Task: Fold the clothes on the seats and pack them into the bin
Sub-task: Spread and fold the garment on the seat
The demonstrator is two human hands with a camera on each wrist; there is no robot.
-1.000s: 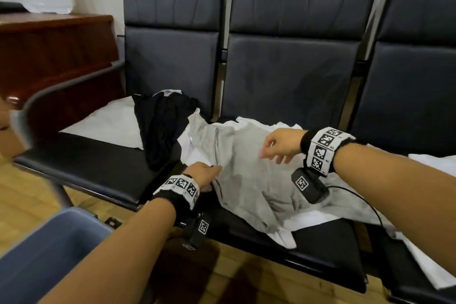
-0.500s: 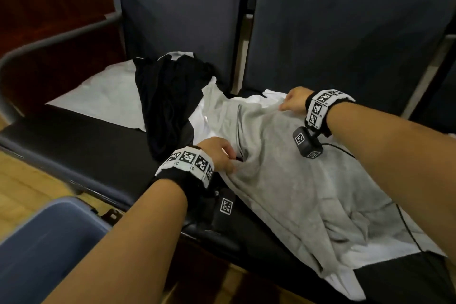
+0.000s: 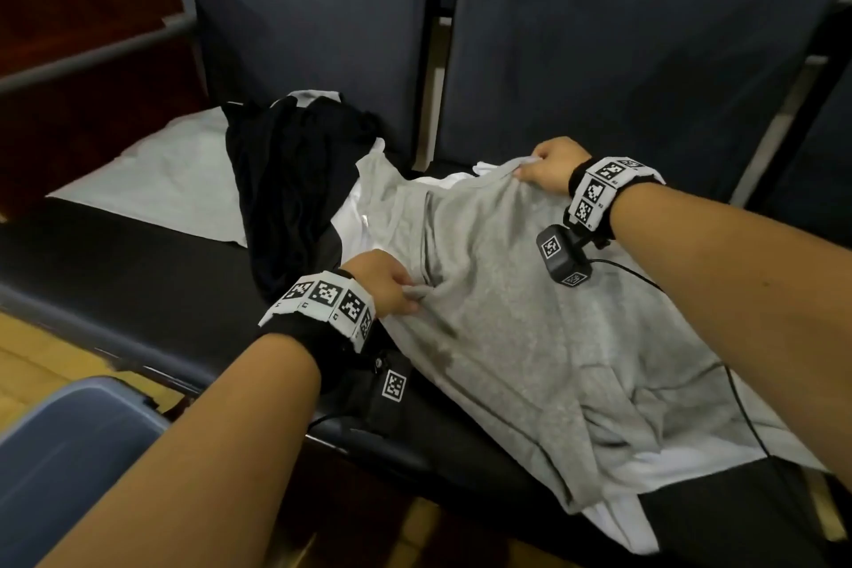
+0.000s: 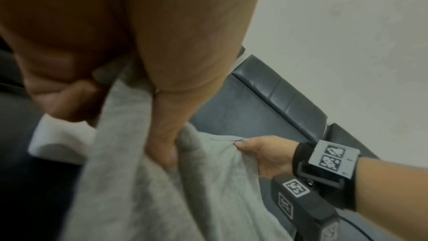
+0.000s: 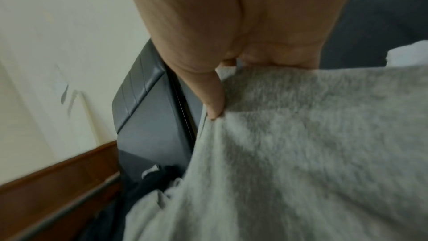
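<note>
On the middle seat [image 3: 507, 452], over white cloth, lies the grey shirt [image 3: 530, 337], with the left hand [image 3: 382, 284] pinching its near edge and the right hand [image 3: 548, 164] pinching its far edge, probably to lift and spread it for folding.

Row of dark padded seats [image 3: 152, 272] w/ upright backrests [image 3: 636, 60]; metal armrest bar at left end. Left seat: white cloth [image 3: 156, 184] flat over rear half, front edge bare. Black garment [image 3: 295, 184] crumpled at right edge of left seat, reaching back to backrest, partly over the white cloth. Next seat: white garment [image 3: 691, 461] spread on cushion, showing at rear & front-right edge; grey garment [image 3: 530, 337] on top of it, draped to front edge. Wood floor [image 3: 32, 364] below front edge; blue bin [image 3: 69, 466] stands there, front-left.
</note>
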